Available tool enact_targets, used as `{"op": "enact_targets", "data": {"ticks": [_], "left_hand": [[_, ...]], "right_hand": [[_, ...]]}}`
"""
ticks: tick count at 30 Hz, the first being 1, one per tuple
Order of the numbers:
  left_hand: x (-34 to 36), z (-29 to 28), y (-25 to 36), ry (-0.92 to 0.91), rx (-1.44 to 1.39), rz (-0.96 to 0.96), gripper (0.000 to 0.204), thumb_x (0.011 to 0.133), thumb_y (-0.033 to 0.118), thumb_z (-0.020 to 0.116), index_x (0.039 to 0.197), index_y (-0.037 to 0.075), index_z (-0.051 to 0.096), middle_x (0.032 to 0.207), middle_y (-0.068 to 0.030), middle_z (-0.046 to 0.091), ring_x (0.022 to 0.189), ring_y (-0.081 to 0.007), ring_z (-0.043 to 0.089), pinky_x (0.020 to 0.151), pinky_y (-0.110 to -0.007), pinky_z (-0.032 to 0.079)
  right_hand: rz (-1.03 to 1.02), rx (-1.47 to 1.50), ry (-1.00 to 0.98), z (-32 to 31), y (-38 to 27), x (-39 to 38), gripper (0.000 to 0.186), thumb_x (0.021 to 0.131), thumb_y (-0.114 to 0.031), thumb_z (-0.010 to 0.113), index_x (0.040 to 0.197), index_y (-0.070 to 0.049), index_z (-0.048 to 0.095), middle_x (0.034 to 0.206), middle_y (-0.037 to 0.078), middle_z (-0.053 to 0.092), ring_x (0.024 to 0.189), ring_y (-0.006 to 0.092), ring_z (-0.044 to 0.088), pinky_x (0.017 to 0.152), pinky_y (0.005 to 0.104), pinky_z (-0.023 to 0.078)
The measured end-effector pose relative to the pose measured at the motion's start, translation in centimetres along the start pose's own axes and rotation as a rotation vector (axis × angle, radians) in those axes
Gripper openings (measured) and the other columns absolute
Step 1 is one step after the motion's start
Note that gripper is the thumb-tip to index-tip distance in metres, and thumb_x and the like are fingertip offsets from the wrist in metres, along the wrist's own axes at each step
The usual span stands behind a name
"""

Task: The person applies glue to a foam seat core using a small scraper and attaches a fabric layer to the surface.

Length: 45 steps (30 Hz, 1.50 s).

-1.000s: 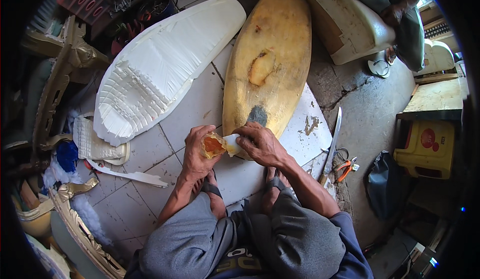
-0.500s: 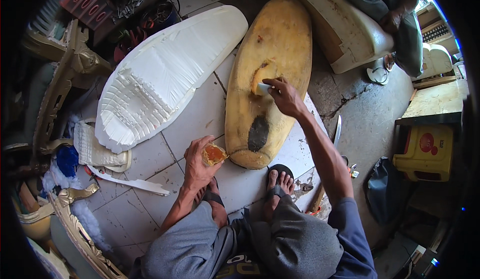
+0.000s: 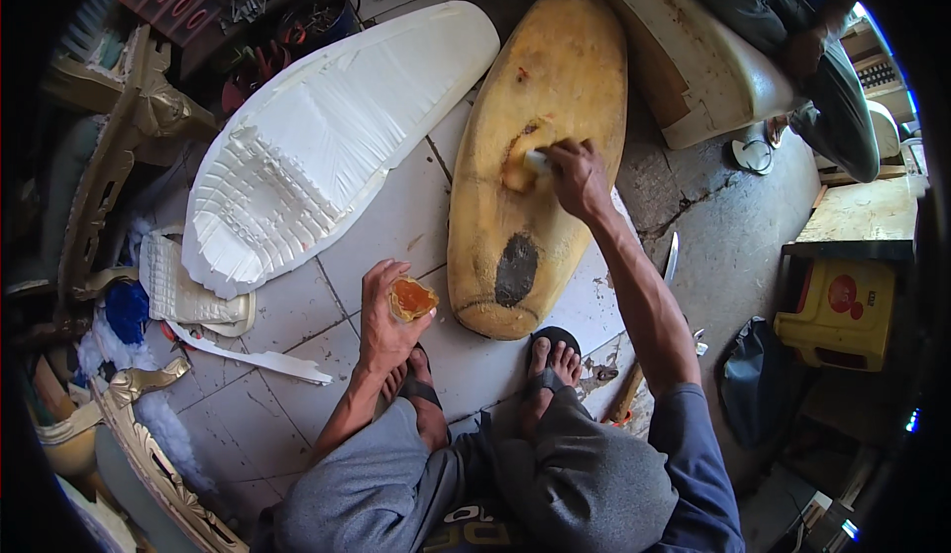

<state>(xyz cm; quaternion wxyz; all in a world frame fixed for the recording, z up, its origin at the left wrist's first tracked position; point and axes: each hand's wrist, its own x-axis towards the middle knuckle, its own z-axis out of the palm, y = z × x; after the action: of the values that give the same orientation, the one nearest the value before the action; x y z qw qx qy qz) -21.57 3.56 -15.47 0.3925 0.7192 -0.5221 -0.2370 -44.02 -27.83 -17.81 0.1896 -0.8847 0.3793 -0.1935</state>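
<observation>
My left hand (image 3: 378, 320) is closed around a small cup (image 3: 412, 299) of orange, glue-like stuff, its rim crusted yellow. The fingers of my right hand (image 3: 581, 181) pinch a small pale scraper-like piece (image 3: 537, 163), partly hidden and blurred. That piece touches a long yellow foam seat pad (image 3: 570, 67) lying on the floor in front of me. Around the contact spot the foam has a wet orange patch (image 3: 515, 168). Closer to my feet the pad bears a dark patch (image 3: 515, 270). Left of it lies a long white seat-shaped piece (image 3: 327, 122) with a gridded, wrinkled end.
A knife-like blade (image 3: 673, 259) lies on the floor right of the pad. Another person's leg (image 3: 842, 107) and a large pale padded piece (image 3: 684, 57) are at the far right. A yellow plastic stool (image 3: 842, 315) stands right; carved gold frames (image 3: 149, 97) line the left.
My right hand has shifted slightly right across the foam with the pale piece. The cup in my left hand has moved a little left, and the whole view has shifted slightly.
</observation>
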Motion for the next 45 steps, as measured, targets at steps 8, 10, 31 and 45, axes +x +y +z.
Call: {"op": "enact_targets", "data": {"ticks": [8, 10, 31, 45], "left_hand": [[-0.5, 0.0, -0.1, -0.028, -0.053, 0.008, 0.077, 0.073, 0.008, 0.087, 0.141, 0.008, 0.052, 0.142, -0.0188, 0.05, 0.135, -0.0373, 0.05, 0.114, -0.046, 0.043], [-0.6, 0.4, 0.1, -0.024, -0.07, 0.013, 0.077, 0.073, 0.009, 0.087, 0.141, 0.008, 0.052, 0.142, -0.0188, 0.05, 0.135, -0.0374, 0.05, 0.114, -0.046, 0.043], [-1.9, -1.2, -1.9, 0.048, -0.187, -0.102, 0.075, 0.075, 0.009, 0.087, 0.141, 0.01, 0.053, 0.135, -0.0141, 0.056, 0.123, -0.0307, 0.059, 0.106, -0.042, 0.049], [-1.2, 1.9, -12.3, 0.428, 0.477, -0.562, 0.088, 0.073, 0.045, 0.092, 0.144, 0.012, 0.051, 0.151, -0.0202, 0.039, 0.141, -0.043, 0.036, 0.112, -0.061, 0.031]], "right_hand": [[-0.083, -0.02, -0.15, -1.6, -0.8, -0.3, 0.03, 0.086, -0.002, 0.069, 0.112, -0.012, 0.08, 0.112, 0.011, 0.075, 0.102, 0.0344, 0.063, 0.095, 0.0435, 0.051], [-0.082, 0.021, -0.059, -0.4, -0.3, 0.3, 0.033, 0.084, -0.002, 0.068, 0.112, -0.013, 0.081, 0.109, 0.01, 0.075, 0.103, 0.035, 0.062, 0.094, 0.045, 0.05], [-0.439, -0.172, -0.507, 5.5, -10.1, 2.4, 0.028, 0.085, -0.004, 0.069, 0.109, -0.014, 0.08, 0.112, 0.005, 0.076, 0.109, 0.0303, 0.063, 0.093, 0.0462, 0.051], [0.351, 0.351, -0.311, -5.6, -13.5, -11.2, 0.032, 0.095, -0.008, 0.069, 0.127, -0.006, 0.073, 0.113, 0.014, 0.072, 0.108, 0.0258, 0.068, 0.095, 0.0352, 0.051]]}}
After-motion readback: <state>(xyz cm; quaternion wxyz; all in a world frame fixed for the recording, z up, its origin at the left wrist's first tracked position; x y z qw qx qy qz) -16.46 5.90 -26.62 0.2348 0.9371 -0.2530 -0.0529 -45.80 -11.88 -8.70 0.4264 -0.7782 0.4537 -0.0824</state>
